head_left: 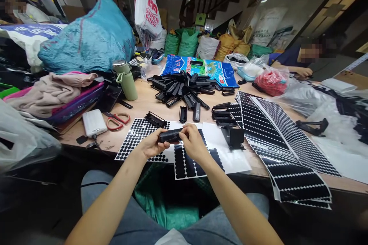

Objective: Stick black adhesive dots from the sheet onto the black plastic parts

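Note:
My left hand [152, 143] is wrapped round the left end of a black plastic casing [169, 135] with a ribbed, carbon-look top. At its right end, my right hand [193, 141] has thumb and fingers pinched against the casing; whether a small sticker is between them I cannot make out. Below my hands lie a sheet of round black stickers [135, 138] and a sheet of larger black stickers [198, 164]. Several similar black casings [196, 112] stand just beyond, in front of a heap of black plastic parts [181, 88].
Red-handled scissors [118, 120], a white power bank [94, 123] and a green bottle [126, 82] stand left. Long sticker sheets [264, 134] overhang the table's front edge at right. A black bracket [236, 138] sits beside my right hand. Another person [296, 59] sits at far right.

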A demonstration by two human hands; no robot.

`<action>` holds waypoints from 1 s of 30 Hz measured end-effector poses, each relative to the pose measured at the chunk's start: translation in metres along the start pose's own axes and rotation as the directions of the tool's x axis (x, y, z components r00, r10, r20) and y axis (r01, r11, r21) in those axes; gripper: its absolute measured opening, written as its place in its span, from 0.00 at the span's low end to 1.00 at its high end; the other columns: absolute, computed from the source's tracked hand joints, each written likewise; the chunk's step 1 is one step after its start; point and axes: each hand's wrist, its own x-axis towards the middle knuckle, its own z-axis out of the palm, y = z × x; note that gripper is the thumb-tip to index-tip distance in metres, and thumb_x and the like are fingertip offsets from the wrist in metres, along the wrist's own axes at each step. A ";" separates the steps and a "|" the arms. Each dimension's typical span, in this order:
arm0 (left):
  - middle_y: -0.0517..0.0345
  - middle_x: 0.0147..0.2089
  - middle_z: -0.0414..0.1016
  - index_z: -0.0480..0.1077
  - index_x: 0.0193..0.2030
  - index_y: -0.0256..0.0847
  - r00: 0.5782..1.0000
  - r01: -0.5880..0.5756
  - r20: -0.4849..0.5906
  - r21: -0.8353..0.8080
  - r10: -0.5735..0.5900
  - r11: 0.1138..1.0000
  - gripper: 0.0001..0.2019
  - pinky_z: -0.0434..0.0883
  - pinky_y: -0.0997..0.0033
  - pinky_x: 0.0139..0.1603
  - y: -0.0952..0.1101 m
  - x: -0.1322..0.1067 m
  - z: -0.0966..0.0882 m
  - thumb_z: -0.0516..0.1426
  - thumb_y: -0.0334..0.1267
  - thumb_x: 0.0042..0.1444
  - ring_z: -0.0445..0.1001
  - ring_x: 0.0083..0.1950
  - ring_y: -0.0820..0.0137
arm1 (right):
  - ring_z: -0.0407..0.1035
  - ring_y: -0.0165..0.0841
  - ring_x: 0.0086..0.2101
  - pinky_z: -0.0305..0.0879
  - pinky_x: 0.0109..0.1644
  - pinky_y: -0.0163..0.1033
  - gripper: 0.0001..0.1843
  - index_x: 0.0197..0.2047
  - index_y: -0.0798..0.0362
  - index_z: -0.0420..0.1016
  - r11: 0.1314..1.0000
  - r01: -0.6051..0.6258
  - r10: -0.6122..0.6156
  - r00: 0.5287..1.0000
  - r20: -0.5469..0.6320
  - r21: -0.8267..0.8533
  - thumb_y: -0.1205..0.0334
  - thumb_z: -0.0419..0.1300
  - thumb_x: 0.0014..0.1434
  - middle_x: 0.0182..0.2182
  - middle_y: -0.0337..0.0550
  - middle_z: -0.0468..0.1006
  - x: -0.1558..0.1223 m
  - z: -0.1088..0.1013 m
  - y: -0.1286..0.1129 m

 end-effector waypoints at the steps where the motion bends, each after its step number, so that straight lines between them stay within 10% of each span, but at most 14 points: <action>1: 0.43 0.34 0.71 0.61 0.47 0.32 1.000 0.008 0.003 -0.006 -0.008 1.000 0.14 0.59 0.88 0.08 -0.002 0.000 0.000 0.49 0.35 0.53 0.64 0.19 0.79 | 0.61 0.34 0.43 0.56 0.49 0.42 0.06 0.26 0.52 0.61 1.000 -0.006 0.006 1.000 0.002 -0.002 0.65 0.50 0.54 0.40 0.46 0.64 -0.002 0.000 0.001; 16: 0.42 0.33 0.71 0.60 0.45 0.31 1.000 -0.008 -0.030 0.053 0.009 0.999 0.13 0.57 0.88 0.07 -0.018 0.004 0.014 0.49 0.35 0.54 0.64 0.17 0.79 | 0.63 0.33 0.41 0.59 0.47 0.40 0.03 0.31 0.52 0.63 0.997 0.011 -0.019 0.995 -0.098 -0.079 0.63 0.51 0.55 0.39 0.45 0.65 -0.021 -0.017 0.011; 22: 0.40 0.32 0.72 0.57 0.47 0.29 0.998 0.026 -0.053 0.074 -0.023 0.997 0.15 0.61 0.86 0.09 -0.030 0.015 0.017 0.47 0.36 0.56 0.66 0.18 0.78 | 0.65 0.42 0.40 0.58 0.44 0.45 0.13 0.39 0.60 0.66 0.788 -0.424 0.315 0.901 -0.299 -0.447 0.58 0.53 0.54 0.39 0.57 0.67 -0.037 -0.058 0.081; 30: 0.38 0.34 0.73 0.56 0.48 0.30 0.994 0.090 -0.073 0.113 -0.082 0.989 0.15 0.64 0.84 0.11 -0.043 0.034 0.012 0.48 0.37 0.56 0.69 0.18 0.75 | 0.67 0.38 0.34 0.58 0.37 0.39 0.07 0.33 0.57 0.69 0.745 -0.508 0.438 0.861 -0.258 -0.432 0.63 0.52 0.53 0.32 0.52 0.72 -0.045 -0.063 0.119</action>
